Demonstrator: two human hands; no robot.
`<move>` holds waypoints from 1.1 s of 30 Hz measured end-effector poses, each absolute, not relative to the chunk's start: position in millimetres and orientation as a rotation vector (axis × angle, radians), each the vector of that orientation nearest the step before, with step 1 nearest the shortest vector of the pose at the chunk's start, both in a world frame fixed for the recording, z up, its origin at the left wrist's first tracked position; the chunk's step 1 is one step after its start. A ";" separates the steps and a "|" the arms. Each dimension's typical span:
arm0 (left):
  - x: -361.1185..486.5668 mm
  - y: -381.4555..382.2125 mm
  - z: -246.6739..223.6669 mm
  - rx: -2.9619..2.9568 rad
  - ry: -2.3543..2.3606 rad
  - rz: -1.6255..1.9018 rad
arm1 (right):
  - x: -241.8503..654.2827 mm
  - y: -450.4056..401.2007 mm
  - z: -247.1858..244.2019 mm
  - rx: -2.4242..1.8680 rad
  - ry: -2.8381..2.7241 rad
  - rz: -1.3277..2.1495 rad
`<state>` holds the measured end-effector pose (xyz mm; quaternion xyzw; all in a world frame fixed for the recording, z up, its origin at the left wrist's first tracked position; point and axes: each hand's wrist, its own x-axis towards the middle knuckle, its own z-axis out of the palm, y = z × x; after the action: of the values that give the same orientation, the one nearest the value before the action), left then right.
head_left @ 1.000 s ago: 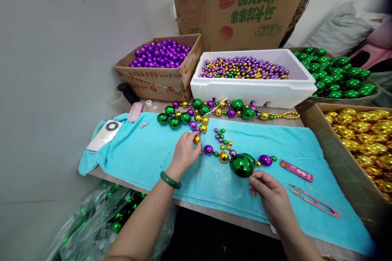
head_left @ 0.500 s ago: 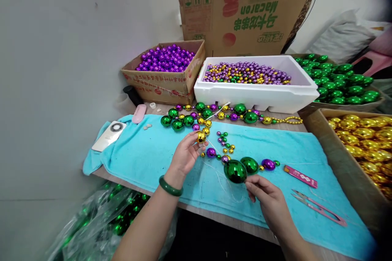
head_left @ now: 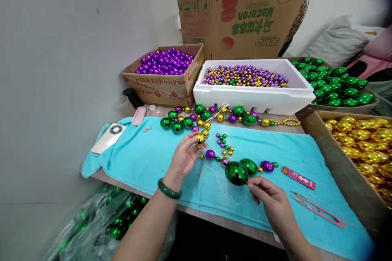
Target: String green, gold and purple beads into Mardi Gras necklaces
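My left hand [head_left: 186, 153], with a green bangle [head_left: 169, 189] at the wrist, pinches a gold bead [head_left: 200, 139]. A white cord runs from that bead down to the right, toward a big green bead [head_left: 236, 173]. My right hand [head_left: 268, 195] grips the green bead's right end between thumb and fingers. Behind it lie another green bead [head_left: 249, 166], a purple bead [head_left: 267, 166] and smaller beads in a row. Loose small beads [head_left: 224, 142] rest on the blue towel [head_left: 147, 151]. A finished-looking bead strand [head_left: 249, 119] stretches along the towel's far edge.
Pink thread snips [head_left: 318, 209] and a pink packet [head_left: 299, 178] lie at the right. Along the back stand a carton of purple beads [head_left: 159, 85], a white foam box [head_left: 251, 96] and green beads [head_left: 333, 83]. A gold-bead carton [head_left: 343, 163] borders the right; a phone [head_left: 108, 138] lies left.
The camera view has shifted slightly. Both hands keep their holds on the gold bead and the big green bead, and the green bead sits marginally lower and farther right.
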<state>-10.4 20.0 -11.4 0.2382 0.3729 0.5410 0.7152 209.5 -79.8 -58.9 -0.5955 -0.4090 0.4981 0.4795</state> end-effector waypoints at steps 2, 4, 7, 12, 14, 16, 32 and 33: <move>-11.0 19.9 -11.3 0.564 0.832 1.199 | 210.1 -78.3 -56.7 -1.467 -0.996 1.214; -11.3 19.2 -10.6 0.626 0.856 1.217 | 211.4 -76.4 -54.9 -1.477 -1.001 1.211; -9.6 15.8 -8.7 0.731 0.891 1.254 | 213.8 -73.8 -53.6 -1.486 -1.034 1.188; 0.3 5.9 -6.4 0.846 0.875 1.202 | 212.8 -71.6 -58.5 -1.472 -1.045 1.157; 4.2 2.6 -6.1 0.864 0.854 1.190 | 211.2 -71.8 -63.1 -1.465 -1.004 1.182; 6.7 0.4 -5.8 0.877 0.836 1.195 | 210.3 -72.3 -68.1 -1.455 -0.967 1.215; 9.9 -7.8 -1.9 0.919 0.830 1.205 | 211.7 -71.0 -79.4 -1.377 -0.937 1.320; 10.1 -8.6 -1.4 0.921 0.823 1.205 | 211.8 -71.1 -80.8 -1.372 -0.942 1.326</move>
<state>10.1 -8.6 -1.4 0.4056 0.3624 0.5304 0.6503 211.8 -71.1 -80.8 -0.5639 -0.3870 0.5446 0.4854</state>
